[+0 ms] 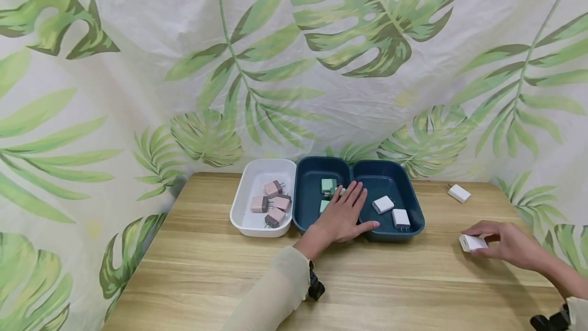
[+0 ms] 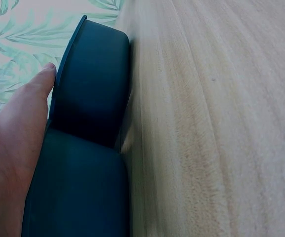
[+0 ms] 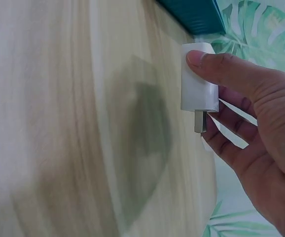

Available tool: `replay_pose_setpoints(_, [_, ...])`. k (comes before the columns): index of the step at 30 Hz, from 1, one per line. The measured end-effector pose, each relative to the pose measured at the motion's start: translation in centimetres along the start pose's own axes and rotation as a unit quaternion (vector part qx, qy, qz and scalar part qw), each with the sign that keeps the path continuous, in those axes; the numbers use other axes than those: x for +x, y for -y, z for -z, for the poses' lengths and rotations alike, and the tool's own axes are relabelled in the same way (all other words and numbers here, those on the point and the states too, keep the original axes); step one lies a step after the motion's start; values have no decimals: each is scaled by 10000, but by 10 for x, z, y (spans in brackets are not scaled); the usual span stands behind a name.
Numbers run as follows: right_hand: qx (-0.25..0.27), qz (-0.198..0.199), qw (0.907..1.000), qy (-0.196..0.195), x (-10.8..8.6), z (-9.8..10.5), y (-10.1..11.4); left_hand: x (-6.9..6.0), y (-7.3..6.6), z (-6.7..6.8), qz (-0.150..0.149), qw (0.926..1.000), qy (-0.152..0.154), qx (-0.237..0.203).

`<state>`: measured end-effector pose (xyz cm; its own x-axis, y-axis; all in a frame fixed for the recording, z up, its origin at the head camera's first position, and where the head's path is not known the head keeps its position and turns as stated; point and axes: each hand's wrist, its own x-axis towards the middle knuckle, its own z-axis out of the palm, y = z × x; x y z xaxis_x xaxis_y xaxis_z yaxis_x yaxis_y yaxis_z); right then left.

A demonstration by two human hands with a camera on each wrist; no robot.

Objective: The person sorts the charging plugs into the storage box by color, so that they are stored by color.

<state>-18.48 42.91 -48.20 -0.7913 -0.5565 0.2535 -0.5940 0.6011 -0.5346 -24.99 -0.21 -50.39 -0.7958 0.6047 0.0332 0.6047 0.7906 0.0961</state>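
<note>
Between thumb and fingers, my right hand (image 1: 510,245) pinches a white charger plug (image 1: 473,243) above the right side of the table. In the right wrist view, the metal prongs of that white charger plug (image 3: 199,79) point toward the palm side. My left hand (image 1: 342,217) lies with fingers spread across the divider of the dark blue two-part tray (image 1: 415,195). Its thumb touches the rim in the left wrist view. Green charger plugs (image 1: 328,186) sit in the tray's left compartment, partly hidden by that hand. Two white charger plugs (image 1: 383,205) lie in the right compartment.
A white tray (image 1: 236,216) holding several pink charger plugs (image 1: 259,204) stands against the blue tray's left side. Another white charger plug (image 1: 459,193) lies on the wooden table (image 1: 206,269) at the back right. A leaf-patterned cloth (image 1: 275,65) hangs behind.
</note>
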Motion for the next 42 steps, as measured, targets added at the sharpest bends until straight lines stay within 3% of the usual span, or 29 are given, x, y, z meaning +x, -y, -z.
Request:
replay_pose_setpoints(13, [-110, -6, 9997, -196, 26, -1, 9, -3, 1, 1, 26, 10000, -35, -9])
replay_pose_setpoints(25, [-252, 441, 9975, -499, 48, -4, 12, -3, 0, 1, 7, 10000, -54, 22])
replay_pose_setpoints(42, [-545, 366, 9961, -597, 83, -1, 34, -3, -1, 4, 46, 10000, 12, -8])
